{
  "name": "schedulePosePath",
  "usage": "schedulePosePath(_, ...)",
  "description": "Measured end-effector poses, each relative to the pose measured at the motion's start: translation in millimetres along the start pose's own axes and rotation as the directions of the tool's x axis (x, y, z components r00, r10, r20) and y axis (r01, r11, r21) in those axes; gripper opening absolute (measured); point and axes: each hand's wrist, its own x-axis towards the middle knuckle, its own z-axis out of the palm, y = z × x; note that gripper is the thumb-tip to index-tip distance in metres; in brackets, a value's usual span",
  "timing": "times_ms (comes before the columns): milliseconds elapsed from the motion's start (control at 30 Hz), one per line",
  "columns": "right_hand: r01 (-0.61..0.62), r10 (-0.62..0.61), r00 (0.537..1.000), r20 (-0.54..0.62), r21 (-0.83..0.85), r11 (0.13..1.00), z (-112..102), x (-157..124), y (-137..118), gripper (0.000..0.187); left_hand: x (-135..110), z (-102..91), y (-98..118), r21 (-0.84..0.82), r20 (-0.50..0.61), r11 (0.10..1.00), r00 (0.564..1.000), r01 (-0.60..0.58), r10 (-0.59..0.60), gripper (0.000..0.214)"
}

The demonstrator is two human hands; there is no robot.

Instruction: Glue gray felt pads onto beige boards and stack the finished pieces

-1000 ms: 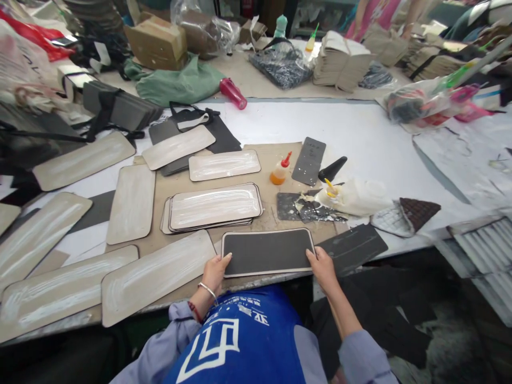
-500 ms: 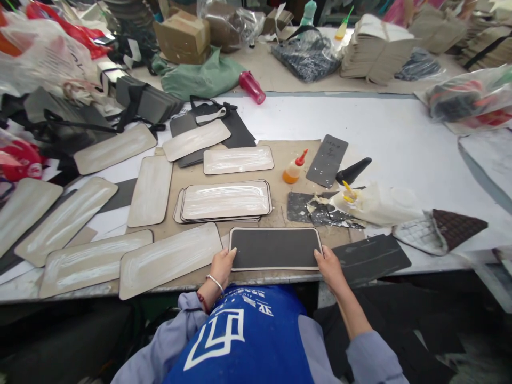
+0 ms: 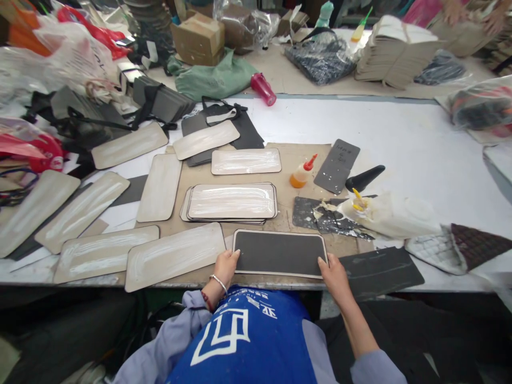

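A dark grey rectangular panel [image 3: 280, 253] with a pale border and rounded corners lies before me at the table's front edge. My left hand [image 3: 226, 265] grips its left end, thumb on top. At the right end, my right hand [image 3: 333, 272] holds it the same way, fingers partly hidden beneath. Just behind it sits a stack of beige panels [image 3: 232, 201] streaked with white, glue-like smears. Another smeared beige panel [image 3: 176, 256] lies left of my left hand. Beside my right hand is a dark flat sheet [image 3: 382, 272].
More smeared panels [image 3: 107, 253] spread leftward. Right of the stack are an orange-filled squeeze bottle [image 3: 303, 172], a black-handled tool [image 3: 366, 177], a white bag with a yellow nozzle [image 3: 392, 212] and a quilted cloth [image 3: 460, 248]. A pink bottle [image 3: 263, 89] lies behind. Another person's hands [image 3: 454, 10] show top right.
The view has shifted, so most table items sit further right in the picture. Both hands keep their hold on the panel's ends. Another person's hands have come into view at top right.
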Motion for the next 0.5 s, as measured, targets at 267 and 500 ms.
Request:
schedulePosePath(267,0.025,-0.022,1.000,0.014,-0.269,0.963,-5.4,11.9,6.4,0.060,-5.8,-11.2,15.3,0.096,-0.009,0.995,1.000,0.014,-0.013,0.028)
schedulePosePath(500,0.197,-0.213,0.976,0.036,-0.554,0.809,-19.2,1.0,-12.5,0.051,-24.8,-85.6,-15.9,0.158,-0.185,0.987,0.981,-0.026,0.056,0.020)
